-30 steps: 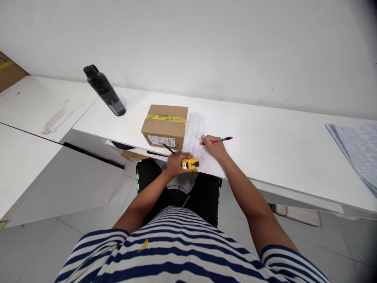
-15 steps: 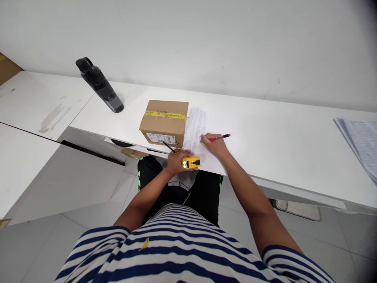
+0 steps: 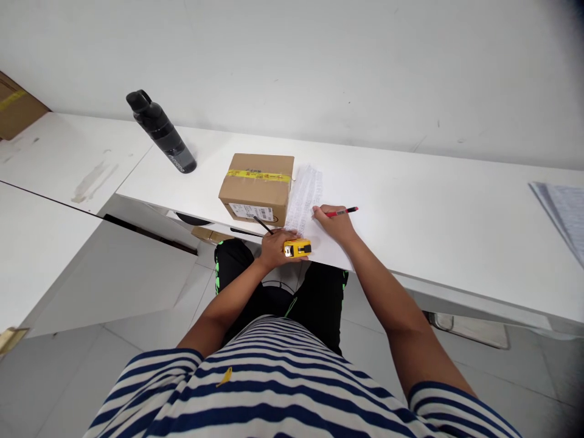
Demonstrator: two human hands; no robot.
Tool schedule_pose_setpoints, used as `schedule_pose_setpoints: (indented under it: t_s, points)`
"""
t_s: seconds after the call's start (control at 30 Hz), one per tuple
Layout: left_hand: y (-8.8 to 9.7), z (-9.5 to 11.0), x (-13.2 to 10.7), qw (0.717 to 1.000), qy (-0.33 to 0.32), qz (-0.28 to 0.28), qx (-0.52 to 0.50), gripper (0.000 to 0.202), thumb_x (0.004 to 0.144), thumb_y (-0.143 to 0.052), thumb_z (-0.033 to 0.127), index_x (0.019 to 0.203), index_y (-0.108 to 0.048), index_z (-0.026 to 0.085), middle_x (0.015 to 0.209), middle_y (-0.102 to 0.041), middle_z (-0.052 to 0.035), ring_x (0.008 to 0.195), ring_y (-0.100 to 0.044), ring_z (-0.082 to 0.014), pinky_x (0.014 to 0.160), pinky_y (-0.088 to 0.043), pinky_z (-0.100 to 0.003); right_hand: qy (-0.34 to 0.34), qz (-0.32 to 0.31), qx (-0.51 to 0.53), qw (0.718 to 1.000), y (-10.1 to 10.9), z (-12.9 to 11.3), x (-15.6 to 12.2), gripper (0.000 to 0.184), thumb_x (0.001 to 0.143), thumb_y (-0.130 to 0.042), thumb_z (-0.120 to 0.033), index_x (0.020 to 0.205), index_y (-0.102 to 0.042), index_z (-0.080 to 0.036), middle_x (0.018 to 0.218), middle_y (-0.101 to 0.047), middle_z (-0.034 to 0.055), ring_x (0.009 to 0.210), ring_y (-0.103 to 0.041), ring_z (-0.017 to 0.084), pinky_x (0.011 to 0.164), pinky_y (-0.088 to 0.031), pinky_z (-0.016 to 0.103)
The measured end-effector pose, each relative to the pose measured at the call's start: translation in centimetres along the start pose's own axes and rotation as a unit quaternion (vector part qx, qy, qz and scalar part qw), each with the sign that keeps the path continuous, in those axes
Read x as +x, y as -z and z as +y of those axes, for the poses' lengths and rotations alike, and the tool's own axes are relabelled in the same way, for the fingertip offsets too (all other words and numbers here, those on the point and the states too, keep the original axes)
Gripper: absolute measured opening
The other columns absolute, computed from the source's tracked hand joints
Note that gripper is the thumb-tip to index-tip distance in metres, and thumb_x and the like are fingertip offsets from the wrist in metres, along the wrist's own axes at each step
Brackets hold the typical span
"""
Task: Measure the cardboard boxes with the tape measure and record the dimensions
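My left hand (image 3: 272,248) is closed round a yellow tape measure (image 3: 298,248) at the front edge of the desk. A thin dark stick (image 3: 263,225), perhaps a pen, also pokes out of that hand towards the box. In my right hand (image 3: 338,227) is a red pen (image 3: 342,212), its tip low over a sheet of paper covered with handwriting (image 3: 303,198). The lower part of the paper (image 3: 326,243) looks blank. Left of the paper stands a taped cardboard box (image 3: 259,168) with a white label on its front face.
A black water bottle (image 3: 166,137) stands further left on the white desk (image 3: 438,219). More written sheets (image 3: 563,210) lie at the far right. Another cardboard box (image 3: 20,106) is at the far left corner, and a wall (image 3: 319,67) runs behind the desk.
The view has shifted a little, so the bottle, box and sheets appear slightly further right. Both hands keep their holds, and the pen has barely moved over the paper.
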State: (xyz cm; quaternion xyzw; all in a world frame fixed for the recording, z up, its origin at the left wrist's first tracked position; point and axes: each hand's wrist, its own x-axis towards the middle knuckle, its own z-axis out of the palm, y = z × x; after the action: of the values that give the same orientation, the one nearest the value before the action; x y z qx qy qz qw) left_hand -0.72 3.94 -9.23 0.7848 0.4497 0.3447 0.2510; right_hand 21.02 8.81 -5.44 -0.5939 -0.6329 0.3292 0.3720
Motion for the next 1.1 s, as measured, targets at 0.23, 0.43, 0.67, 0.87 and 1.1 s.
schedule_pose_setpoints:
  t_s: [0.23, 0.43, 0.67, 0.87, 1.1]
  points:
    - [-0.6, -0.9, -0.2, 0.997, -0.058, 0.057, 0.016, 0.064, 0.054, -0.084, 0.074, 0.089, -0.068, 0.022, 0.097, -0.081, -0.0091, 0.097, -0.078, -0.0283, 0.098, -0.057, -0.048, 0.015, 0.027, 0.009, 0.999, 0.0, -0.1, -0.1, 0.047, 0.087, -0.055, -0.054, 0.053, -0.046, -0.024, 0.053, -0.054, 0.0000, 0.060, -0.053, 0.017, 0.062, -0.041, 0.032]
    - [-0.9, -1.5, -0.4, 0.991, -0.110, 0.081, 0.016, 0.059, 0.060, -0.084, 0.069, 0.092, -0.068, 0.021, 0.094, -0.081, -0.0083, 0.095, -0.078, -0.0272, 0.098, -0.058, -0.047, 0.008, 0.018, 0.023, 1.000, 0.0, 0.0, -0.1, 0.044, 0.086, -0.057, -0.055, 0.055, -0.054, -0.023, 0.056, -0.059, 0.0005, 0.062, -0.056, 0.018, 0.062, -0.042, 0.032]
    - [-0.8, -1.2, -0.5, 0.994, -0.076, 0.075, 0.038, 0.063, 0.054, -0.086, 0.070, 0.091, -0.069, 0.021, 0.100, -0.080, -0.0105, 0.096, -0.077, -0.0282, 0.098, -0.058, -0.049, 0.001, 0.044, 0.022, 0.999, 0.0, -0.1, -0.2, 0.043, 0.086, -0.053, -0.051, 0.054, -0.055, -0.023, 0.059, -0.062, 0.0024, 0.063, -0.058, 0.019, 0.067, -0.042, 0.034]
    - [-0.8, -1.1, -0.6, 0.993, -0.083, 0.076, 0.034, 0.065, 0.056, -0.084, 0.072, 0.093, -0.069, 0.021, 0.101, -0.080, -0.0112, 0.097, -0.077, -0.0280, 0.099, -0.057, -0.049, -0.001, 0.016, 0.028, 0.999, -0.1, 0.2, -0.2, 0.042, 0.086, -0.056, -0.053, 0.058, -0.059, -0.022, 0.060, -0.063, 0.0013, 0.066, -0.059, 0.019, 0.066, -0.043, 0.032]
    - [-0.8, -0.9, -0.3, 0.995, -0.069, 0.062, 0.023, 0.063, 0.057, -0.082, 0.073, 0.092, -0.069, 0.021, 0.099, -0.081, -0.0097, 0.099, -0.077, -0.0279, 0.101, -0.056, -0.047, -0.009, 0.053, 0.011, 0.999, -0.2, 0.8, -0.1, 0.043, 0.087, -0.054, -0.051, 0.055, -0.050, -0.023, 0.054, -0.053, -0.0012, 0.061, -0.052, 0.016, 0.062, -0.041, 0.031]
